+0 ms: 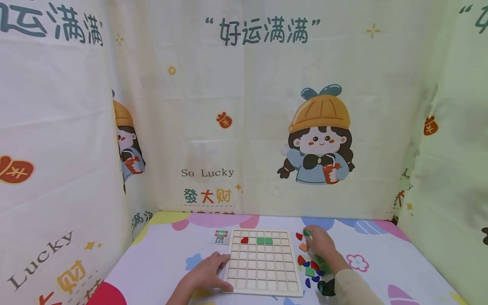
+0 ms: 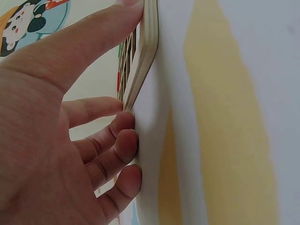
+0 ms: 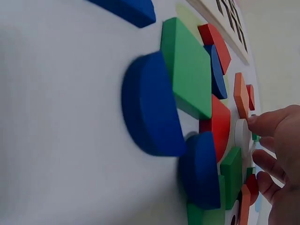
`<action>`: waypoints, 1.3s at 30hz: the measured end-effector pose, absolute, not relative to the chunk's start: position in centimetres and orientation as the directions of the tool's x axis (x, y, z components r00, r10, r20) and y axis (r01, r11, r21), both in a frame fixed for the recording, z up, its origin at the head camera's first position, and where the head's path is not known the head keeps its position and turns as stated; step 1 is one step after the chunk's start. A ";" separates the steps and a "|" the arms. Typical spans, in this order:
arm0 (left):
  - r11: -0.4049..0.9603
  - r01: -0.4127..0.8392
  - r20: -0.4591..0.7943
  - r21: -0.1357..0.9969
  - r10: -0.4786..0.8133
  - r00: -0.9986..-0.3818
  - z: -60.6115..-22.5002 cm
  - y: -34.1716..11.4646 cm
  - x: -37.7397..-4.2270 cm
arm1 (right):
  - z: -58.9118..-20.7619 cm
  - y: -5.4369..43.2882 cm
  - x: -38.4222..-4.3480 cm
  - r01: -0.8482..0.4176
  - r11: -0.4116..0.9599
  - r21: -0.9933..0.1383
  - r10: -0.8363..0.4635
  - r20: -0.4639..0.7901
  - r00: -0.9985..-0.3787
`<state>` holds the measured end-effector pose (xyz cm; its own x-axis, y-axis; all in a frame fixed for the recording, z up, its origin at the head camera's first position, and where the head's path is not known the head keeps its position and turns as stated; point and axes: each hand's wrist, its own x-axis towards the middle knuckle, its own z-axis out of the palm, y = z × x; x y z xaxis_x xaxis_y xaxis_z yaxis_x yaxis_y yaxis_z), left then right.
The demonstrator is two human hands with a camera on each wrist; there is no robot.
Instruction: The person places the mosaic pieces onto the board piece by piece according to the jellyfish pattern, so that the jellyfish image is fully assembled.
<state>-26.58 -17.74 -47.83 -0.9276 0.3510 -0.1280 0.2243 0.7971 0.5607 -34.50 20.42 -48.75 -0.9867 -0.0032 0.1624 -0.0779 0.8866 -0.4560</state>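
Note:
A pale wooden grid board (image 1: pixel 263 271) lies on the table, with a red quarter-round piece (image 1: pixel 245 240) and two green square blocks (image 1: pixel 264 240) in its upper cells. Along the board's left side rests my left hand (image 1: pixel 207 273), its thumb at the near corner and fingers higher up. The left wrist view shows the thumb against the board edge (image 2: pixel 149 42) and the other fingers loosely bent. Right of the board, my right hand (image 1: pixel 319 242) pinches a green block (image 1: pixel 307 233) at the fingertips. In the right wrist view the fingers partly hide that block.
Loose blocks lie between the board and my right forearm: blue half-rounds (image 3: pixel 152 103), a green square (image 3: pixel 190 70), red pieces (image 3: pixel 218 124) and an orange one (image 1: pixel 303 247). A small printed pattern card (image 1: pixel 220 236) sits by the board's upper left corner. Printed cloth walls (image 1: pixel 244 148) surround the table.

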 end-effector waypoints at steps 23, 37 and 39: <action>0.802 0.235 -0.119 0.550 0.354 -0.928 -47.8 -17.7 -26.4 | -49.2 20.1 -34.6 -0.054 0.847 -0.528 0.062 0.199 -0.978; 0.798 0.235 -0.120 0.555 0.356 -0.927 -47.9 -17.7 -26.5 | -49.2 18.7 -34.3 -0.107 0.710 -0.696 0.049 0.201 -0.978; 0.798 0.240 -0.116 0.553 0.358 -0.926 -47.9 -17.6 -26.5 | -49.1 18.1 -34.3 -0.133 0.674 -0.726 0.029 0.206 -0.978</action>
